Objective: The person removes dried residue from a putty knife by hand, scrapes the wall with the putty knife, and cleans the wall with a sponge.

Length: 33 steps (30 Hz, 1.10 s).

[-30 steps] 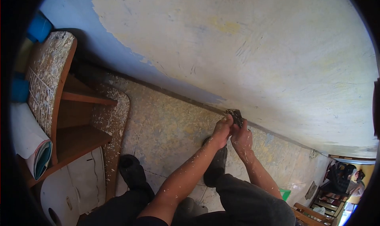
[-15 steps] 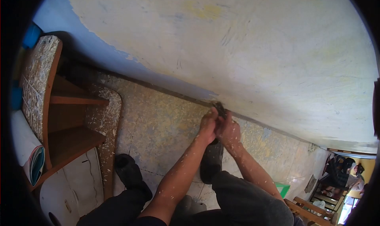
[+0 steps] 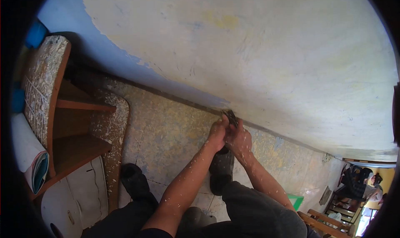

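Observation:
Both hands are together low on the wall (image 3: 271,71), close to where it meets the floor. My left hand (image 3: 218,136) and my right hand (image 3: 240,140) are closed around a small scraper (image 3: 230,117) with a dark, flat blade. Its far end is at the foot of the wall, beside the lower edge of a strip of blue paint (image 3: 166,81). Most of the handle is hidden by my fingers. Pale flakes cling to both forearms.
Paint flakes cover the floor (image 3: 166,125). At left stands a flake-strewn wooden shelf unit (image 3: 121,125) with rolled papers (image 3: 31,142). Black shoes (image 3: 223,167) are below my hands. A green-edged object (image 3: 296,201) and wooden furniture (image 3: 325,223) are at right, with a person (image 3: 371,188) farther off.
My hands and the scraper have shifted slightly down the view, still gripping together at the wall's foot. The view has tilted a little.

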Each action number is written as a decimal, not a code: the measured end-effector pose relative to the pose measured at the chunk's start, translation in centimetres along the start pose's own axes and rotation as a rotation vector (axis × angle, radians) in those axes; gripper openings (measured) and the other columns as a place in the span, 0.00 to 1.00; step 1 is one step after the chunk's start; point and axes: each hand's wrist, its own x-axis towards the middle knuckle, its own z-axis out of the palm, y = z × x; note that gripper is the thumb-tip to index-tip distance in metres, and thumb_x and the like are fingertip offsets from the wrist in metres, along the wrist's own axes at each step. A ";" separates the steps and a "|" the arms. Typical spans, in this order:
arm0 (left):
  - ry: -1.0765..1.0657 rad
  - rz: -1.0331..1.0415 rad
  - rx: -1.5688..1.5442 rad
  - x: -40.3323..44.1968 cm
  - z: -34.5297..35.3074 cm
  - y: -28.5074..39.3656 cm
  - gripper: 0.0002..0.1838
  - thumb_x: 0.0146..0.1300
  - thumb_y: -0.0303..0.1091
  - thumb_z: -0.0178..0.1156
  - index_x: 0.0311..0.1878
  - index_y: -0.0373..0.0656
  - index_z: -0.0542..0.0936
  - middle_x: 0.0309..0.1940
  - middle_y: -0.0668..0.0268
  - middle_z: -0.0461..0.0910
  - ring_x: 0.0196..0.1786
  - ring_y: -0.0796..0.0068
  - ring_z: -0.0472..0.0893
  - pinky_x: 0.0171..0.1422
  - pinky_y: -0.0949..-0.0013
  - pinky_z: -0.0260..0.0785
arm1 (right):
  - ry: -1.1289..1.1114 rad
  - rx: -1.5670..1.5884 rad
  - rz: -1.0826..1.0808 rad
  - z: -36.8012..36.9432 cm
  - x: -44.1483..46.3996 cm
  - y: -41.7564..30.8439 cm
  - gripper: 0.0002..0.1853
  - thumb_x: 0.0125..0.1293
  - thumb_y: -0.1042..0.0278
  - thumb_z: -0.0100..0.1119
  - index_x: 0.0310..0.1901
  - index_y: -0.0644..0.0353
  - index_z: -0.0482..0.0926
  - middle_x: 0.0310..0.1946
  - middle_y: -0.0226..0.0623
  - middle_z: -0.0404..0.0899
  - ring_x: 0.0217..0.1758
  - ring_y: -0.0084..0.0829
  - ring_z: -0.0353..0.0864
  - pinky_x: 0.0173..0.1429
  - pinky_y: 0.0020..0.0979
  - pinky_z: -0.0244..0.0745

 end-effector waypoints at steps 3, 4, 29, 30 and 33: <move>0.039 -0.020 0.071 -0.4 0.7 -0.2 0.11 0.70 0.40 0.48 0.44 0.43 0.73 0.31 0.70 0.76 0.32 0.79 0.77 0.38 0.73 0.73 | 0.107 0.083 0.028 0.5 -0.4 0.4 0.27 0.58 0.65 0.56 0.57 0.58 0.59 0.20 0.56 0.77 0.25 0.58 0.78 0.26 0.53 0.72; 0.021 -0.005 0.039 0.3 0.4 -0.5 0.11 0.70 0.40 0.49 0.43 0.43 0.73 0.30 0.71 0.75 0.32 0.79 0.76 0.38 0.73 0.72 | 0.066 0.019 0.064 0.2 0.2 0.4 0.27 0.58 0.65 0.56 0.58 0.58 0.59 0.20 0.55 0.77 0.25 0.58 0.78 0.26 0.52 0.72; 0.039 -0.012 -0.028 0.9 -0.2 -2.5 0.19 0.67 0.51 0.51 0.46 0.43 0.74 0.32 0.71 0.76 0.33 0.76 0.77 0.41 0.70 0.73 | 0.060 0.035 0.068 0.5 -0.6 1.2 0.23 0.60 0.63 0.55 0.56 0.54 0.62 0.21 0.53 0.78 0.27 0.57 0.79 0.29 0.52 0.73; 0.071 -0.002 -0.096 0.8 0.0 -3.0 0.19 0.67 0.50 0.51 0.46 0.44 0.74 0.31 0.71 0.76 0.33 0.76 0.76 0.41 0.70 0.72 | 0.068 0.044 0.044 0.5 -0.7 1.5 0.24 0.60 0.63 0.55 0.57 0.54 0.62 0.21 0.54 0.78 0.26 0.57 0.79 0.28 0.52 0.73; -0.019 -0.034 -0.139 0.7 -1.2 -0.8 0.17 0.68 0.48 0.51 0.47 0.45 0.73 0.33 0.71 0.76 0.33 0.76 0.76 0.41 0.70 0.72 | -0.005 -0.079 0.021 0.1 0.1 -1.1 0.22 0.63 0.58 0.51 0.56 0.55 0.62 0.34 0.53 0.79 0.27 0.54 0.80 0.29 0.50 0.75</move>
